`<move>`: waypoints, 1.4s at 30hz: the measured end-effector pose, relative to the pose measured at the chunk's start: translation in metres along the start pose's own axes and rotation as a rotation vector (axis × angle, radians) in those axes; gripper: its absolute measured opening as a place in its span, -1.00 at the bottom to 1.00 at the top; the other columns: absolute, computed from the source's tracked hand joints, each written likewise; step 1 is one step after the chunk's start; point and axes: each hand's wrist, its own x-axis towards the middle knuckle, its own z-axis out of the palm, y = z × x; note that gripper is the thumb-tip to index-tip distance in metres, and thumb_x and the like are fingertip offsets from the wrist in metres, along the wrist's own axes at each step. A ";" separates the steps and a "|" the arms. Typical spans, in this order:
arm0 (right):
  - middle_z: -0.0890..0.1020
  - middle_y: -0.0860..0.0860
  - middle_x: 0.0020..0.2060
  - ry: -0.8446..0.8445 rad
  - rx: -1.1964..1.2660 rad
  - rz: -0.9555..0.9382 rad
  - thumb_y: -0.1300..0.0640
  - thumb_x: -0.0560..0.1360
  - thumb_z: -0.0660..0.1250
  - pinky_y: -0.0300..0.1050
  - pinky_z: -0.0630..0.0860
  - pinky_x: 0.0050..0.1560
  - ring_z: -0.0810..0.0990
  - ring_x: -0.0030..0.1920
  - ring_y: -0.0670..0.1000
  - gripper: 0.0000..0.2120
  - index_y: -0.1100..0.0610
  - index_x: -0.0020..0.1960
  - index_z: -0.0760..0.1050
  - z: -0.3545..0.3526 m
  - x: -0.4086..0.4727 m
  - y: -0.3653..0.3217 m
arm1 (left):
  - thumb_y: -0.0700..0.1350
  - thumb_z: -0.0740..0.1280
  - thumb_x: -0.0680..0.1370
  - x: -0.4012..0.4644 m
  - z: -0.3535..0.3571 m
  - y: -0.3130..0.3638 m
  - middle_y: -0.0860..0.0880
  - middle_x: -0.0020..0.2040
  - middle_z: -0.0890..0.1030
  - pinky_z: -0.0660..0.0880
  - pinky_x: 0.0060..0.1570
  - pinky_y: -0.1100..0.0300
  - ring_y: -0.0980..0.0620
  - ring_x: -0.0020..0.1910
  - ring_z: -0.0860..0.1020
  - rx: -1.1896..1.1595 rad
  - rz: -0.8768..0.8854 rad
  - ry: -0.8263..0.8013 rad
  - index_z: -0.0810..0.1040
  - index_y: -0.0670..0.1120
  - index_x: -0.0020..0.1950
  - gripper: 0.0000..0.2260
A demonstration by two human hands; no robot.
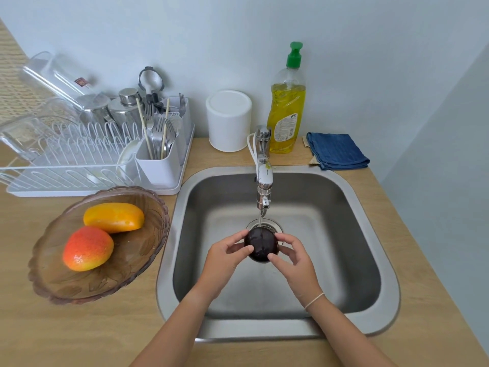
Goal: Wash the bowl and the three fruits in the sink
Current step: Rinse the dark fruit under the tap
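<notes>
Over the drain of the steel sink (352, 234), a dark purple round fruit (261, 245) sits under a thin stream of water from the tap (264, 181). My left hand (227, 256) grips the fruit from the left and my right hand (291, 254) grips it from the right, fingers curled round it. On the counter to the left of the sink stands a brown glass bowl (127, 271). It holds an orange-yellow fruit (114, 217) and a red-orange fruit (87, 248).
A white dish rack (87, 165) with cutlery, steel containers and clear glassware stands at the back left. Behind the sink are a white canister (229, 120), a yellow dish soap bottle (287, 107) and a folded blue cloth (337, 151). A wall closes the right side.
</notes>
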 end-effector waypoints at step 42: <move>0.51 -0.10 0.17 -0.527 -0.556 -0.411 0.13 0.43 0.38 -0.27 0.38 0.24 0.46 0.19 -0.14 -0.61 0.03 0.25 0.44 0.208 0.009 -0.062 | -0.23 0.41 0.46 -0.083 -0.195 0.032 0.19 0.06 0.52 0.43 -0.01 0.46 0.10 0.05 0.55 0.388 0.223 0.564 0.53 -0.04 0.24 -0.64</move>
